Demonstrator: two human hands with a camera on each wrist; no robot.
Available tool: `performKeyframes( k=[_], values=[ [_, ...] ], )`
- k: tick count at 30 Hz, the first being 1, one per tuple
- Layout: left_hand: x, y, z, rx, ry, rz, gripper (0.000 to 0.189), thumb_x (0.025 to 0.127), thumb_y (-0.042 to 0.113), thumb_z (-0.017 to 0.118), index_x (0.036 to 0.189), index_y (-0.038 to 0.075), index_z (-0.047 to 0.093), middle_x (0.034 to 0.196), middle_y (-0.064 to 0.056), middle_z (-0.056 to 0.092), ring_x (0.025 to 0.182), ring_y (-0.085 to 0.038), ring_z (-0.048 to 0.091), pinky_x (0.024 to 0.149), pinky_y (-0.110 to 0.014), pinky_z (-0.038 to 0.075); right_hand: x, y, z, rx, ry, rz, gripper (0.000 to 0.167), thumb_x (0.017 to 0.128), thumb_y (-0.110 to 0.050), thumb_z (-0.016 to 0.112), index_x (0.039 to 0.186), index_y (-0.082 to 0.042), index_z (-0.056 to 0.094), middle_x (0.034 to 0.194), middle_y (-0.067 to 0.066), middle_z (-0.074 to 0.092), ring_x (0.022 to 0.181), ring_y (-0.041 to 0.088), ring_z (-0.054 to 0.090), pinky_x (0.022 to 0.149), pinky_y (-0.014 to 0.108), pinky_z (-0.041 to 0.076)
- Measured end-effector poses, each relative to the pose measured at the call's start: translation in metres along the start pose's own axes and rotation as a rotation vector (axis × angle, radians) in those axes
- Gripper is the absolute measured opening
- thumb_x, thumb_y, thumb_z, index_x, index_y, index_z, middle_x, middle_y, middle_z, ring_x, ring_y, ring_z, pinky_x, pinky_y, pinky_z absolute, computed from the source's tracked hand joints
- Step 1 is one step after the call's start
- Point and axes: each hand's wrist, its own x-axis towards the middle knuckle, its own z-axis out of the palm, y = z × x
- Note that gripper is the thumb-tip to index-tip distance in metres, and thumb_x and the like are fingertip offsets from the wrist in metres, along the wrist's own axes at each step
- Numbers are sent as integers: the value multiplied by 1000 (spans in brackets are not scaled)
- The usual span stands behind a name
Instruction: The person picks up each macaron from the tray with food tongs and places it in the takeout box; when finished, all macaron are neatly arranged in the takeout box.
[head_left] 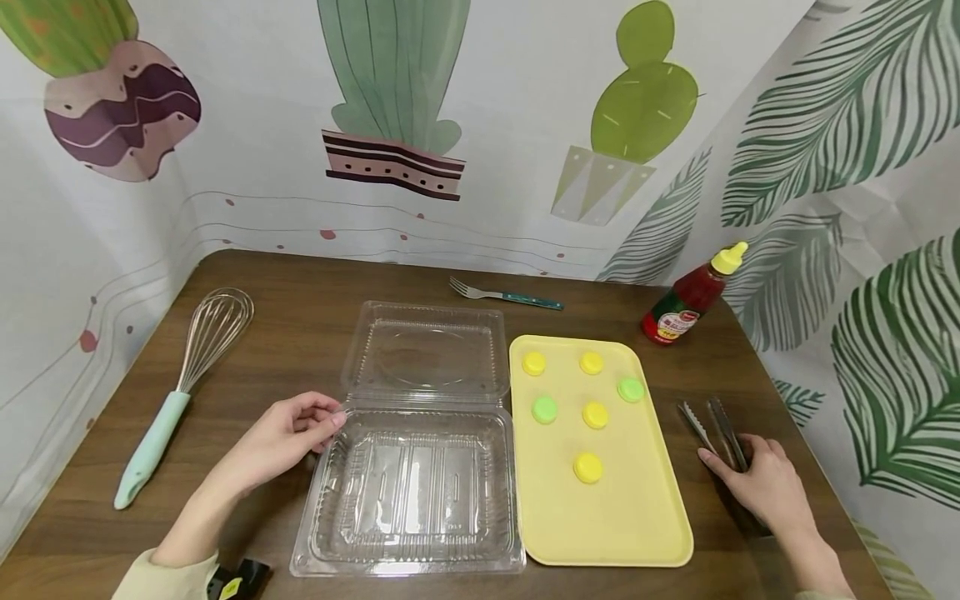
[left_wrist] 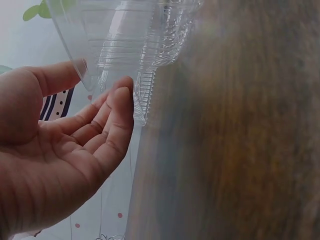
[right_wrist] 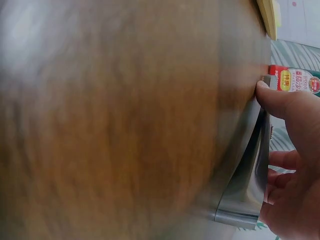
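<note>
My left hand (head_left: 296, 433) is at the left side of a clear plastic clamshell container (head_left: 420, 558), near its hinge. In the left wrist view its thumb and fingertips pinch the container's edge (left_wrist: 120, 45). The container lies with its lid (head_left: 427, 317) folded back flat. On the right, my right hand (head_left: 768, 483) grips metal tongs (head_left: 723, 425) lying on the table, arms spread apart and tips pointing away. The right wrist view shows the thumb on one side of the tongs (right_wrist: 245, 185) and the fingers on the other.
Between the hands, a yellow tray (head_left: 615, 525) bears several yellow caps (head_left: 588, 467) and two green caps (head_left: 544, 408). A whisk (head_left: 161, 437) lies at the left, a fork (head_left: 517, 298) at the back. A red sauce bottle (head_left: 693, 293) stands back right, before the patterned cloth (head_left: 262, 100).
</note>
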Motion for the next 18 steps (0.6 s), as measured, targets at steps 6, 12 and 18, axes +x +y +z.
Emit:
performKeyframes(
  k=[6,12,18],
  values=[
    [0,-2,1,12,8,11,26,100,16,63,112,-7,60,83,-8,62,70,-15,60,57,-29,52,-1,0,2,29,43,-14,84,92,-50,67,125,24,44,113,41,48,97,57,52,78,66,43],
    [-1,-2,1,23,23,33,21,99,13,63,108,-6,62,82,-8,61,68,-16,59,58,-28,51,-1,-1,4,40,66,-30,80,93,-47,68,122,24,46,111,41,49,95,56,53,76,65,44],
    [0,-4,2,23,32,42,18,99,12,63,105,-4,63,81,-7,60,67,-15,59,59,-27,50,-1,-2,4,39,72,-30,77,93,-45,67,122,24,47,110,41,50,96,57,53,77,65,43]
  ],
)
